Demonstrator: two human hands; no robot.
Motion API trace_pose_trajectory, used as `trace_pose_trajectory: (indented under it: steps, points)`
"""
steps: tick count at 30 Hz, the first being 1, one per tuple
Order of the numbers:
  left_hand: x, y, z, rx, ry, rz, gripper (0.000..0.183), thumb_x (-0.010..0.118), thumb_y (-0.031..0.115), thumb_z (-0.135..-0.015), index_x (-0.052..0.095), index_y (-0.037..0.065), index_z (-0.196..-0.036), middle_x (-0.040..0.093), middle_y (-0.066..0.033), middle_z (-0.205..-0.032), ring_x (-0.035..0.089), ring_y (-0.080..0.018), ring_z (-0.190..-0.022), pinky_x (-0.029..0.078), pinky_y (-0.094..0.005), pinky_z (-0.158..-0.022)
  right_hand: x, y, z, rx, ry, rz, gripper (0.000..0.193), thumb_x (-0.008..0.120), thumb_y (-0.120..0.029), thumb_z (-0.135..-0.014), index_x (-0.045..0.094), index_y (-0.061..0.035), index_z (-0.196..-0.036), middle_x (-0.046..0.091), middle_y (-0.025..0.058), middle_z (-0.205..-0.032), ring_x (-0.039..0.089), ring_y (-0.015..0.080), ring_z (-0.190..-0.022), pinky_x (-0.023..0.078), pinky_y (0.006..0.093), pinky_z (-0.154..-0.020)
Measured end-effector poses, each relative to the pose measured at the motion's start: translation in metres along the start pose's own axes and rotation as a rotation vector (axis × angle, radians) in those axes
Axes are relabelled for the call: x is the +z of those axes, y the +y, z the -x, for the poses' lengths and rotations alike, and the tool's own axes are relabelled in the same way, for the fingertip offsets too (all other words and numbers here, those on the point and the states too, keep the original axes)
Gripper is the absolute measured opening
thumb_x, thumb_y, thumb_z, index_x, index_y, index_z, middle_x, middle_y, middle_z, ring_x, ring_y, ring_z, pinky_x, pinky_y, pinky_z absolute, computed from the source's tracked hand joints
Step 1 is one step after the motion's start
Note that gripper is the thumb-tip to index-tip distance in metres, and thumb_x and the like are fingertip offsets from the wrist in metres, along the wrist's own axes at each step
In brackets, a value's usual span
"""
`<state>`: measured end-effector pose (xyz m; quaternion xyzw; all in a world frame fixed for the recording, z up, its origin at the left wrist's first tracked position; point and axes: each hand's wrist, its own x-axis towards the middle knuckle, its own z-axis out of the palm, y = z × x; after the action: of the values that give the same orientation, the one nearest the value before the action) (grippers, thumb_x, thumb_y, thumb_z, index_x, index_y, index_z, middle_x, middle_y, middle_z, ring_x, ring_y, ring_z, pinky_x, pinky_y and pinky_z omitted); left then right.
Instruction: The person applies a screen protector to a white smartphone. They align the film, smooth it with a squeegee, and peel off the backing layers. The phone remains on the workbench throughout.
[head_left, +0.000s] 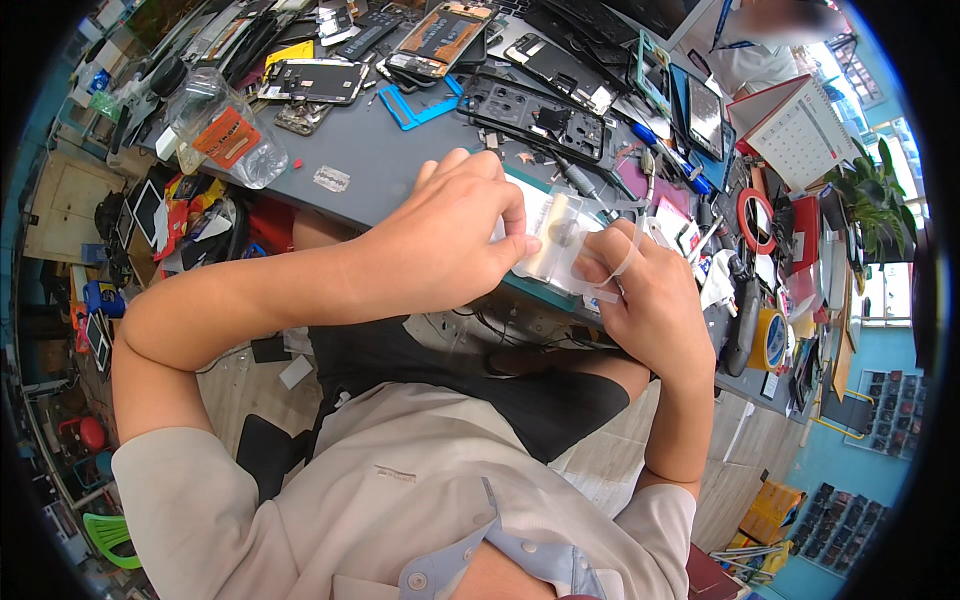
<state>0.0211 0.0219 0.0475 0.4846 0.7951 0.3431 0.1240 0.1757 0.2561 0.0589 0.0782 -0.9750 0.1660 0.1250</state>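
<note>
Over the desk's front edge, my right hand (655,295) has its fingers curled round a clear, flexible-looking plastic piece (605,285) with a looped strip. Directly left of these fingers is a see-through plastic case or wrapper (568,225) with a cream-coloured strip (546,240) along it; its exact kind is unclear. My left hand (465,225) reaches in from the left, thumb and forefinger bent together, the thumb tip at the cream strip's edge. Whatever lies in that pinch is hidden. Beneath both hands is a green mat (540,290).
A clear bottle with an orange label (228,135) stands at the left. Near it lies a razor blade (331,178). Behind my hands are a blue frame (420,105), a black phone housing (535,115) and several phone parts. Tape rolls (768,340) and a desk calendar (795,130) are at right.
</note>
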Motion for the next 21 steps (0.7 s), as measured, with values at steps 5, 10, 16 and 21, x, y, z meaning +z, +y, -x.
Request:
trace_pose_trajectory:
  steps: [5,10,16,21]
  points:
    - [-0.0002,-0.0013,0.0016,0.002,0.018,-0.010,0.023,0.082,0.029,-0.107,0.075,0.007,-0.102,0.064,-0.0112,-0.114,0.055,-0.0312,-0.113,0.043,-0.0457,-0.107,0.0006,-0.0009,-0.0012,-0.009,0.013,-0.009,0.017,0.081,-0.011,-0.101,0.067,-0.0074,-0.111,0.068,0.0110,-0.091,0.072,0.0379,-0.075,0.056,0.0505,-0.063]
    - [-0.0023,-0.0005,0.0019,-0.006,0.015,-0.011,0.024,0.082,0.029,-0.107,0.074,0.007,-0.102,0.063,-0.0110,-0.113,0.055,-0.0314,-0.113,0.043,-0.0456,-0.106,0.0013,-0.0022,-0.0019,0.000,0.012,0.007,0.017,0.081,-0.011,-0.102,0.068,-0.0074,-0.110,0.068,0.0109,-0.090,0.072,0.0380,-0.074,0.056,0.0505,-0.063]
    - [-0.0054,-0.0033,0.0031,0.000,0.017,-0.014,0.024,0.083,0.029,-0.107,0.074,0.007,-0.101,0.063,-0.0109,-0.113,0.055,-0.0310,-0.113,0.043,-0.0456,-0.105,0.0016,-0.0034,-0.0035,0.006,0.005,-0.001,0.017,0.081,-0.011,-0.101,0.068,-0.0081,-0.111,0.068,0.0110,-0.090,0.072,0.0383,-0.073,0.055,0.0506,-0.062]
    - [-0.0048,-0.0075,0.0046,0.028,0.046,-0.026,0.024,0.082,0.028,-0.107,0.073,0.007,-0.102,0.062,-0.0110,-0.113,0.055,-0.0316,-0.112,0.043,-0.0456,-0.105,0.0029,-0.0046,-0.0059,-0.009,0.010,-0.011,0.018,0.080,-0.009,-0.101,0.067,-0.0085,-0.113,0.069,0.0111,-0.091,0.072,0.0386,-0.073,0.054,0.0511,-0.061]
